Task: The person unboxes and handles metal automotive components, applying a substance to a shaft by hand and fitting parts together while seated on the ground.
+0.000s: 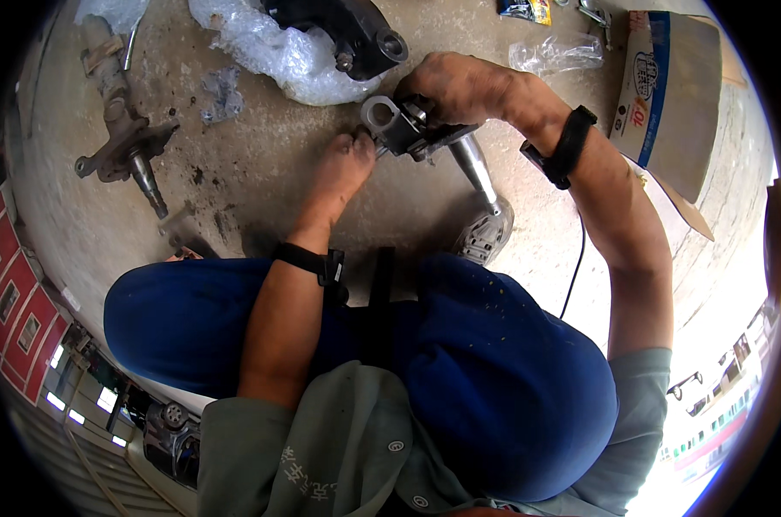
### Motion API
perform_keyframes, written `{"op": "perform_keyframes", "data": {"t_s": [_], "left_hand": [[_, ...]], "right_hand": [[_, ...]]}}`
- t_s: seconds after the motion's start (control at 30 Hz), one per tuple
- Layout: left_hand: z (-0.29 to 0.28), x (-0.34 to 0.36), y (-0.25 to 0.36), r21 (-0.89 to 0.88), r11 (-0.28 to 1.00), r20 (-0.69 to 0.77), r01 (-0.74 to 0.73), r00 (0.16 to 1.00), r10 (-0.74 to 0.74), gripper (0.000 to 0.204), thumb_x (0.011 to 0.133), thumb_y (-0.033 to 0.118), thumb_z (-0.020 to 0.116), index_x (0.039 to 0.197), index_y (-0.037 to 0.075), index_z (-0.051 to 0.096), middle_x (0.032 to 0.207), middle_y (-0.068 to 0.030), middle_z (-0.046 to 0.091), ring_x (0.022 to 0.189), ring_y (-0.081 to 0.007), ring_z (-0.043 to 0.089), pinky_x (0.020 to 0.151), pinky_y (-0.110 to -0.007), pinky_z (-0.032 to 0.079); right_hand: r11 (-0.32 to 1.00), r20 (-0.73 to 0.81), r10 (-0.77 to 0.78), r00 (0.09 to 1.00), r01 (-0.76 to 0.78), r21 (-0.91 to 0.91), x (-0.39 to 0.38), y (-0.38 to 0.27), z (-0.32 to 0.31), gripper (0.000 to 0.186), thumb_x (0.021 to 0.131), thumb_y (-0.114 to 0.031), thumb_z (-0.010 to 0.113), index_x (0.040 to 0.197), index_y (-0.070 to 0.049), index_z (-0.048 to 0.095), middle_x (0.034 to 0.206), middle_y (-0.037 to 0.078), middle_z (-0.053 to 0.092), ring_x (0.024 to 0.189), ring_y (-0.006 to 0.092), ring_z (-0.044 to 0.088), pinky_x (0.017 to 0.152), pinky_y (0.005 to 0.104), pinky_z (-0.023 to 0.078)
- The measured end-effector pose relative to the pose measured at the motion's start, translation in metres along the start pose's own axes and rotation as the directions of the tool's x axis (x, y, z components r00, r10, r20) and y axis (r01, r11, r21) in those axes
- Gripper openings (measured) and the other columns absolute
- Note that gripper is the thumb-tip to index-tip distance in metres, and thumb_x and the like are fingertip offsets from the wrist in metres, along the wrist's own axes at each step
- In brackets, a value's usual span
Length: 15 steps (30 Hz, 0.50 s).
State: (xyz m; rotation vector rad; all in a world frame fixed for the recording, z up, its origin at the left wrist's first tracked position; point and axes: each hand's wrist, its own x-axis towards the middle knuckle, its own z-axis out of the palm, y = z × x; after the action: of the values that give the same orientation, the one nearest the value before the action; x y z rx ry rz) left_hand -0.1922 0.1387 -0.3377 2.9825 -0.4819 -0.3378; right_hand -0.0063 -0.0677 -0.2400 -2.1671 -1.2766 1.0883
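A dark steering knuckle (pixel 401 136) with a round ring-shaped eye and a bright tapered spindle (pixel 472 164) is between my hands, low over the concrete floor. My right hand (pixel 459 88) curls over its far right side, and the fingers are partly hidden behind the wrist and the part. On the near left, my left hand (pixel 351 161) is closed beside the ring. Its fingertips meet a small metal piece there that I cannot make out. Just beyond lies a black cast arm (pixel 356 43) with a round bore, partly on bubble wrap (pixel 291 65).
A rusty old knuckle (pixel 128 146) with a spindle lies on the left, among dark dirt crumbs. Clear plastic (pixel 556 55) and a small colourful packet (pixel 526 10) lie far right, near an open cardboard box (pixel 673 103). My shoe (pixel 485 233) is close to the spindle's tip.
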Motion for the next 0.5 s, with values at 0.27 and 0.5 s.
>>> {"op": "perform_keyframes", "data": {"t_s": [0.27,0.5], "left_hand": [[-0.023,0.005,0.016,0.028,0.99,0.023,0.141,0.99,-0.141,0.006,0.082,0.005,0.057,0.082,0.0,0.06,0.072,-0.0211,0.065,0.071,-0.0342,0.067,0.064,-0.043,0.056],[-0.03,0.007,0.023,-0.057,0.964,-0.01,0.26,0.965,-0.261,0.015,0.081,0.005,0.059,0.09,-0.006,0.064,0.075,-0.022,0.067,0.069,-0.0354,0.068,0.06,-0.043,0.057]], "right_hand": [[0.998,-0.021,-0.016,1.0,0.017,0.058,-0.002,0.006,0.003,0.04,0.074,-0.008,0.078,0.114,-0.004,0.07,0.1,0.015,0.072,0.099,0.0316,0.068,0.087,0.0377,0.054],[0.993,0.032,0.011,0.999,-0.015,0.117,0.0,0.007,0.002,0.041,0.075,-0.015,0.081,0.113,-0.004,0.07,0.1,0.014,0.072,0.099,0.0321,0.069,0.088,0.0386,0.053]]}}
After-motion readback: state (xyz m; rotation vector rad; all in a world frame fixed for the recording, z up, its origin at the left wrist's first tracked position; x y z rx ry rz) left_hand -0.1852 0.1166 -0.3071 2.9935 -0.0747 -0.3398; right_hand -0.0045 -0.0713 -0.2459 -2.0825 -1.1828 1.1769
